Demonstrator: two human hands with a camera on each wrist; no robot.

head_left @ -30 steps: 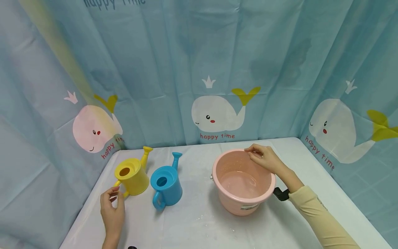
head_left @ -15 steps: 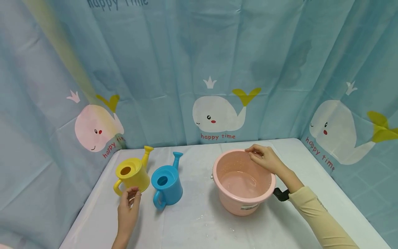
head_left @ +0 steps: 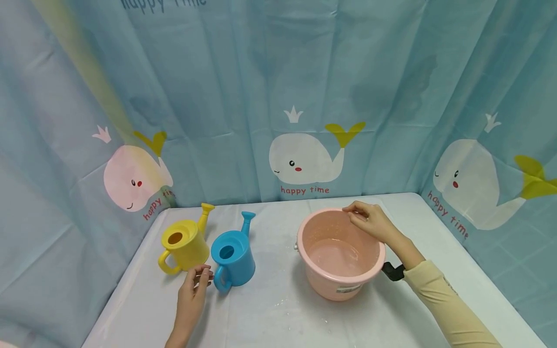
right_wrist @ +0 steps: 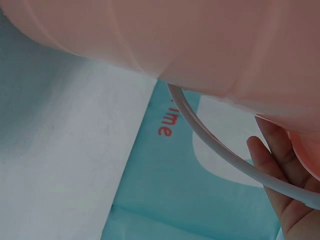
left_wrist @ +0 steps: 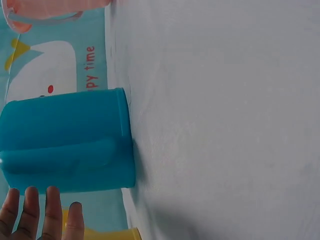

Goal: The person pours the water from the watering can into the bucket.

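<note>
My left hand point(head_left: 191, 292) is just left of the blue watering can point(head_left: 239, 266), fingertips close to its loop handle point(head_left: 222, 280). In the left wrist view the fingers point(left_wrist: 52, 212) look fairly straight and hold nothing, beside the blue body. A yellow watering can point(head_left: 188, 252) stands behind that hand, its spout pointing to the back. On the right, my right hand point(head_left: 369, 221) grips the far rim of a pink bucket point(head_left: 332, 285), thumb inside. The bucket has shallow clear water in it. Its pale carrying handle point(right_wrist: 215, 147) crosses in front of the right fingers in the right wrist view.
A white cloth covers the table point(head_left: 261, 319), with water drops in front of the bucket. Blue curtains point(head_left: 226, 96) printed with whales enclose the back and both sides. A black piece point(head_left: 393, 271) sits at the right wrist, beside the bucket.
My left hand has moved right, from the yellow watering can's handle to beside the blue one's. The right hand and bucket have stayed put.
</note>
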